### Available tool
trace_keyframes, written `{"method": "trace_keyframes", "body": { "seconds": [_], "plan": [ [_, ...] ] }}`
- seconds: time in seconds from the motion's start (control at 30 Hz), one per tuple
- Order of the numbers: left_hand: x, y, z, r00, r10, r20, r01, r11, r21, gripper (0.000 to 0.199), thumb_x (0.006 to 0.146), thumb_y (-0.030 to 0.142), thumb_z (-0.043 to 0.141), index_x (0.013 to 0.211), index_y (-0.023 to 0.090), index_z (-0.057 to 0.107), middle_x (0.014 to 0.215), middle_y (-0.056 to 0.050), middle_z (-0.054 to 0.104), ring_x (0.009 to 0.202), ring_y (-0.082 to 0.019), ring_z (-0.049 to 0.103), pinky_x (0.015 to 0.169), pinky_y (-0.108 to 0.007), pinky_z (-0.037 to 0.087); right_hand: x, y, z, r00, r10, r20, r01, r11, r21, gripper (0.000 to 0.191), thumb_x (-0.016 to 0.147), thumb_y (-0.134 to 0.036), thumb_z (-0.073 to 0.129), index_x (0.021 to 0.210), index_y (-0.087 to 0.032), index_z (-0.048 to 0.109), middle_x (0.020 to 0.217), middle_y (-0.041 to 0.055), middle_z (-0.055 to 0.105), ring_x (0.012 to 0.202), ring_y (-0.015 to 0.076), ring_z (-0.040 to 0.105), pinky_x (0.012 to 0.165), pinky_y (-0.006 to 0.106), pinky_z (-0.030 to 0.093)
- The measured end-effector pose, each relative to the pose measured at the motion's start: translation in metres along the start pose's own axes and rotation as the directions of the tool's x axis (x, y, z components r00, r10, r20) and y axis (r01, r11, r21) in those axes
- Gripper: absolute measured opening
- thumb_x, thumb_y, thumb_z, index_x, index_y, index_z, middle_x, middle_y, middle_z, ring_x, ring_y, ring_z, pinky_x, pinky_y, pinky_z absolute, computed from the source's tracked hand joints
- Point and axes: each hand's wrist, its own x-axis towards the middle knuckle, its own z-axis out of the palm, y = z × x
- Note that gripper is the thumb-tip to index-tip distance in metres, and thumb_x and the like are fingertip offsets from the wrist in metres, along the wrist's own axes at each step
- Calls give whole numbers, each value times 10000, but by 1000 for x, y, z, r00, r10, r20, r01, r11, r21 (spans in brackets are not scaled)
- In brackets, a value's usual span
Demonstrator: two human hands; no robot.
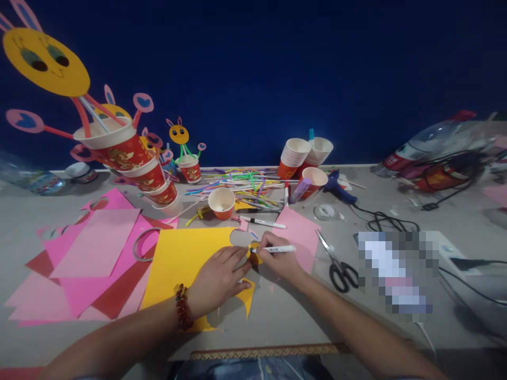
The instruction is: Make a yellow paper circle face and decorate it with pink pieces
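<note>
My right hand is closed around a white marker pen, its tip on a small round yellow paper cutout. A dark patch shows on the cutout, partly covered by my fingers. My left hand lies flat with fingers stretched out over a yellow paper sheet, fingertips at the cutout's left edge. Curved pieces are cut out of that sheet. Just beyond the cutout is a pink paper ear with a blue centre. Another white marker lies farther back.
Black-handled scissors lie right of my right hand. Pink sheets are piled at left. Behind stand finished cup figures, a paper cup, many coloured sticks, stacked cups and a blue glue gun with its cord.
</note>
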Motion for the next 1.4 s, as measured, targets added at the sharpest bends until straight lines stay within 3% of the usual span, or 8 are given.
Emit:
{"method": "trace_keyframes", "body": {
  "seconds": [1.07,1.4],
  "plan": [
    [0,1,-1,1000,-6,-4,6,1000,-1,493,899,466,625,1304,194,550,1358,-132,566,1257,-284,513,1048,-458,439,-1,2,0,1000,-10,15,10,1000,1,121,716,-171,522,628,-218,453,564,-47,494,521,121,443,504,236,325],
    [0,1,-2,1000,-2,-3,2,1000,-7,493,901,446,630,1314,193,538,1361,-134,563,1257,-287,515,1039,-456,441,-1,1,-1,999,-8,-33,9,1000,19,129,756,-197,525,649,-219,455,557,-53,474,513,119,426,501,237,321]
  ]
}}
